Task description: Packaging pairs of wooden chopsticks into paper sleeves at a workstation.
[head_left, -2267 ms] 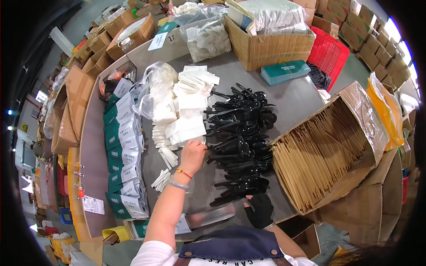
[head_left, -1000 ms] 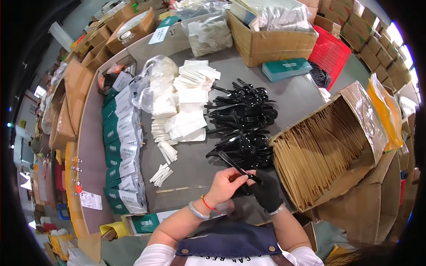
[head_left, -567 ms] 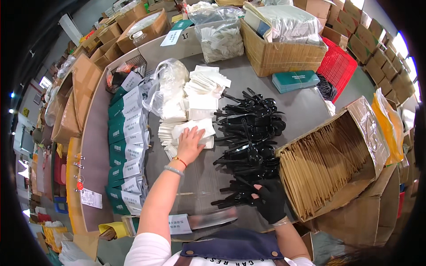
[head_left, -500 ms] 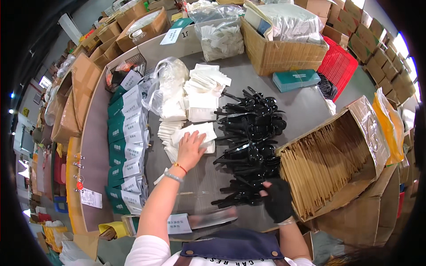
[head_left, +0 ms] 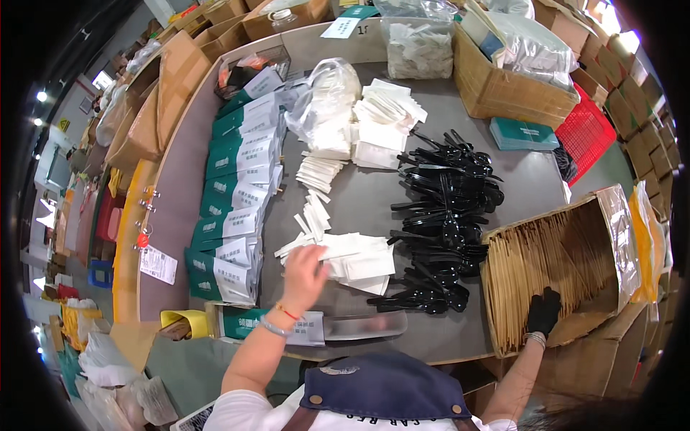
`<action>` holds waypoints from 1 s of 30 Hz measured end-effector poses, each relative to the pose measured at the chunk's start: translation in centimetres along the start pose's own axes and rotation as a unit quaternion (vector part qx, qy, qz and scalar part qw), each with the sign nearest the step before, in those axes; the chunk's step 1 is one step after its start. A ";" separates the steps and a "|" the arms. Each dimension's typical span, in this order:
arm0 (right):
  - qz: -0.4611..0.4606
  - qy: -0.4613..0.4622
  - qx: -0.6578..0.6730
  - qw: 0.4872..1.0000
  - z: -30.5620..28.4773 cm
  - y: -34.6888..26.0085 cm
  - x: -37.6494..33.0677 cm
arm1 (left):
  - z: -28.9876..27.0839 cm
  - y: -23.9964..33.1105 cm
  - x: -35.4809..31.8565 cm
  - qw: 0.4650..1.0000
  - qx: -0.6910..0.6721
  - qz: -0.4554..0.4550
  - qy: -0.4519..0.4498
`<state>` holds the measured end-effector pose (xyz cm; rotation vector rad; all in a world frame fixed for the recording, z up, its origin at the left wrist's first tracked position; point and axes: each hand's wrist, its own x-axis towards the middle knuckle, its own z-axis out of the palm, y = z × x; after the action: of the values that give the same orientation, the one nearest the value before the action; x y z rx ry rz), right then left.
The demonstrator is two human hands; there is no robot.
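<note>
Bent, slightly apart fingers of my left hand (head_left: 303, 276) rest at the near end of some slim white packets (head_left: 314, 215), beside a spread pile of white napkins (head_left: 363, 260). I make out nothing held in it. My right hand (head_left: 544, 313), in a black glove, lies with fingers stretched out over thin wooden sticks (head_left: 528, 269) in an open cardboard box (head_left: 611, 215). Between the hands lie bundles of black plastic spoons (head_left: 445, 223). Close to my body, a green-and-white paper sleeve (head_left: 307, 329) lies at the left end of a clear plastic tray (head_left: 366, 327).
Filled green-and-white sleeves (head_left: 241, 172) overlap along the left side. Behind the napkins sits a clear bag of white packets (head_left: 327, 100). At the back right are a carton (head_left: 517, 90), a green stack (head_left: 523, 134) and a red basket (head_left: 586, 133). A raised rim (head_left: 180, 151) borders the left.
My right hand has moved from the black spoons to the wooden sticks. My left hand has come off the napkins, now spread nearer me, towards the slim packets. The view has shifted.
</note>
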<state>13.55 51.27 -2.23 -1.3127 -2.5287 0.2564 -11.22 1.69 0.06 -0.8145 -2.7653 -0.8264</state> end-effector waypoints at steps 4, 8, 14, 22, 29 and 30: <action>0.001 -0.065 -0.061 0.996 0.3 0.1 0.7 | 1.3 -7.2 -0.5 0.990 0.059 -0.100 0.079; 0.033 -0.063 -0.041 0.997 1.2 1.4 1.0 | 1.0 -8.6 -0.6 0.984 0.096 -0.150 0.027; 0.122 0.106 0.072 0.984 -0.9 -2.1 -0.2 | -0.5 -7.8 -0.8 0.990 0.051 -0.105 0.081; -0.060 0.072 0.500 0.861 -2.2 -11.3 -12.0 | -0.9 -4.8 -0.8 0.993 0.010 -0.098 0.070; -0.044 -0.028 0.366 0.929 3.3 -13.4 -14.5 | 2.9 -4.4 0.8 0.994 -0.112 -0.020 -0.001; -0.123 -0.020 0.267 0.956 2.8 -14.4 -13.4 | 2.9 -4.1 1.3 0.993 -0.114 -0.016 -0.003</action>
<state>8.85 31.95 -2.99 -0.7829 -2.3742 0.8444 -14.52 1.00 -3.97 -0.8088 -2.7293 -1.1634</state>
